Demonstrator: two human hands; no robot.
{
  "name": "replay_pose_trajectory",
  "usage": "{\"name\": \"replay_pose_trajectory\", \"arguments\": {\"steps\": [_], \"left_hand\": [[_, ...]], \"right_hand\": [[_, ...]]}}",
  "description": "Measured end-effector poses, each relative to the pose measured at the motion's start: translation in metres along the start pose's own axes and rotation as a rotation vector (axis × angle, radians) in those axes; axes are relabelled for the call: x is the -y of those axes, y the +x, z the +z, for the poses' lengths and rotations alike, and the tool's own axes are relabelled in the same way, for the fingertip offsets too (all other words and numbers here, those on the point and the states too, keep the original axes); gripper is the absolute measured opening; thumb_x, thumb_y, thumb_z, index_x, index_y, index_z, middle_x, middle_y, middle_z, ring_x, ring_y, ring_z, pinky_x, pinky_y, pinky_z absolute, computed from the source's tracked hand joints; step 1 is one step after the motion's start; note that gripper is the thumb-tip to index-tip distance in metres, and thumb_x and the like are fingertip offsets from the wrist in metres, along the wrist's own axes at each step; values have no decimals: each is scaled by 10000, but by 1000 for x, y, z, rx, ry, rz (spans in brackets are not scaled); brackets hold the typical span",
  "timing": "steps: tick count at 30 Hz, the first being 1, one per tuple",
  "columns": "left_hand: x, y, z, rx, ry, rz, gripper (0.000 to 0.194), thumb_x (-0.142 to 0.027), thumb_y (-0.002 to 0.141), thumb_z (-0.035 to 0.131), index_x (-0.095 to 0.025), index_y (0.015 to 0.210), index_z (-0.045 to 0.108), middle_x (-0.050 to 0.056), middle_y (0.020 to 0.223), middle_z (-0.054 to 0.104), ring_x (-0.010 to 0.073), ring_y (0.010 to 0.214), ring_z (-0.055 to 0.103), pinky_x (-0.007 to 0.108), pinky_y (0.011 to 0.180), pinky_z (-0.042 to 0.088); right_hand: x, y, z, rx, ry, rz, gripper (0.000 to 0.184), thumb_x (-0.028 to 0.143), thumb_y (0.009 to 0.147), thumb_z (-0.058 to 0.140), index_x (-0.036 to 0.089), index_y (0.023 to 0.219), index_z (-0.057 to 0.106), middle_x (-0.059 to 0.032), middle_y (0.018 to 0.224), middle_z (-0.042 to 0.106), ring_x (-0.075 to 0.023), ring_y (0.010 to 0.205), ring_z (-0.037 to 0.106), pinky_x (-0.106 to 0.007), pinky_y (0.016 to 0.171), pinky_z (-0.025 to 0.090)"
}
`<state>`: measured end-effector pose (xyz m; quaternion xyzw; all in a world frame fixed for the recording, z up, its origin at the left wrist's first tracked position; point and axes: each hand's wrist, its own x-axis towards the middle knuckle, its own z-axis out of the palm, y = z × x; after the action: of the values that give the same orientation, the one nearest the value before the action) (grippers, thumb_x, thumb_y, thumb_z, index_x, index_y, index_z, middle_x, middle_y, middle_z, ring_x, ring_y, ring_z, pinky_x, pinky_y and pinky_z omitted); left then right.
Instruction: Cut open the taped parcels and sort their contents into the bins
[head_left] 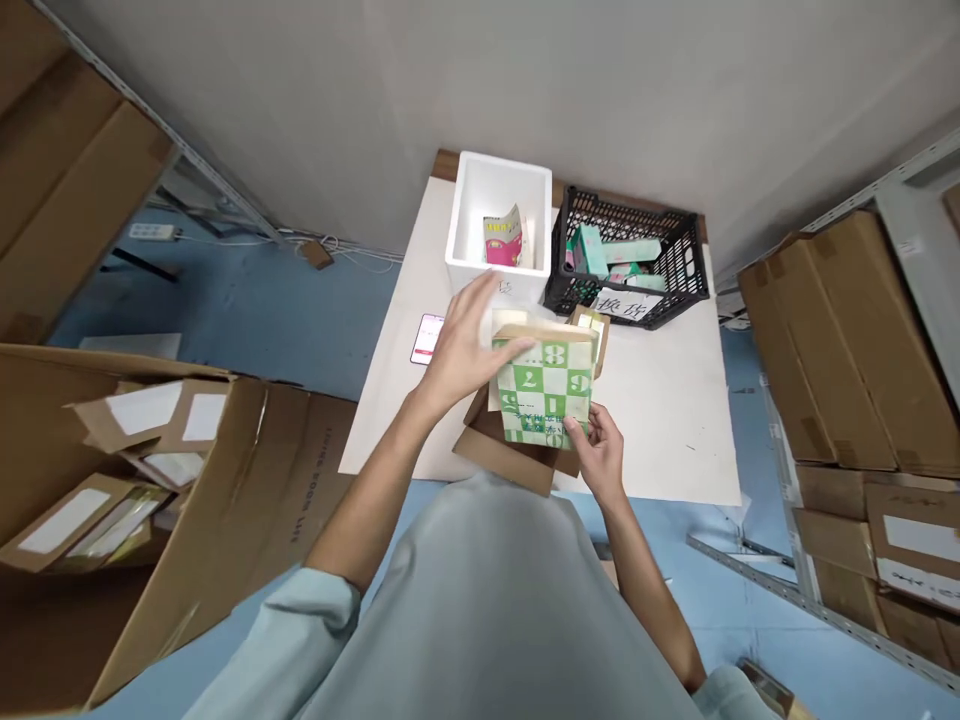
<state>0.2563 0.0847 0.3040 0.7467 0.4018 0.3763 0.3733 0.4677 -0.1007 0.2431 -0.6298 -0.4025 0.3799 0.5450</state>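
A green-and-white checked booklet (544, 390) with large numerals is held up over the table. My right hand (602, 448) grips its lower right corner, thumb on the front. My left hand (469, 345) is open, fingers stretched toward the white foam box, with the thumb over the booklet's upper left edge; whether it touches is unclear. Pale paper or wrapping shows blurred behind the booklet's top. Under the booklet, an open cardboard box (506, 460) sits at the table's front edge, partly hidden.
On the table (667, 410) stand a white foam box (459, 225) with booklets, a black crate (686, 285) of green cartons, a phone (425, 340) and a small labelled box (604, 340). Left is a large carton (247, 470) of parcels; right, shelving with boxes (862, 350).
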Motion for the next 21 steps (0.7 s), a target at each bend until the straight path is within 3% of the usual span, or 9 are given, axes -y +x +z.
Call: {"name": "replay_pose_trajectory", "arguments": {"steps": [1, 3, 5, 7, 12, 17, 21], "left_hand": [[8, -3, 0, -36, -132, -95, 995, -782, 927, 810, -256, 1723, 527, 170, 1746, 554, 384, 1648, 477, 555, 1355, 401], [21, -13, 2, 83, -422, -252, 1116, -885, 848, 811, -231, 1711, 541, 202, 1726, 578, 411, 1635, 514, 557, 1334, 446], [27, -26, 7, 229, -653, -342, 1100, -929, 809, 810, -197, 1613, 649, 215, 1606, 690, 431, 1563, 599, 547, 1314, 478], [26, -36, 10, 261, -793, -430, 1012, -929, 848, 776, -172, 1517, 720, 201, 1453, 788, 429, 1467, 681, 537, 1251, 542], [15, -41, 10, 149, -779, -558, 861, -906, 900, 739, -165, 1332, 805, 145, 1207, 867, 382, 1316, 763, 472, 1126, 619], [5, -42, 13, 154, -795, -569, 831, -895, 898, 742, -177, 1311, 809, 142, 1192, 863, 368, 1272, 776, 469, 1085, 639], [-1, -43, 9, 137, -824, -560, 765, -814, 908, 801, -176, 1329, 805, 134, 1204, 865, 367, 1258, 780, 470, 1084, 636]], "right_hand": [[7, 2, 2, -8, 71, 31, 406, 586, 990, 827, 265, 1232, 764, -89, 1254, 856, -292, 1176, 805, -437, 1073, 647], [16, 6, 6, -15, 191, 96, 444, 600, 963, 857, 266, 1242, 771, -88, 1262, 861, -301, 1204, 806, -467, 1126, 636], [20, 10, 11, -24, 282, 147, 477, 612, 934, 886, 263, 1241, 779, -84, 1248, 868, -307, 1226, 806, -487, 1167, 620], [19, 13, 17, -44, 334, 174, 510, 623, 910, 908, 260, 1246, 783, -82, 1240, 871, -313, 1245, 803, -497, 1178, 618], [13, 18, 32, -69, 314, 192, 631, 718, 914, 851, 250, 1326, 753, -104, 1271, 865, -346, 1216, 815, -517, 1048, 692], [4, 23, 41, -102, 93, 89, 625, 723, 1080, 619, 223, 1435, 741, -132, 1297, 854, -331, 1267, 791, -521, 1089, 674], [-3, 22, 42, -79, 49, 62, 671, 728, 1130, 501, 218, 1505, 726, -141, 1324, 848, -323, 1266, 796, -501, 1043, 689]]}}
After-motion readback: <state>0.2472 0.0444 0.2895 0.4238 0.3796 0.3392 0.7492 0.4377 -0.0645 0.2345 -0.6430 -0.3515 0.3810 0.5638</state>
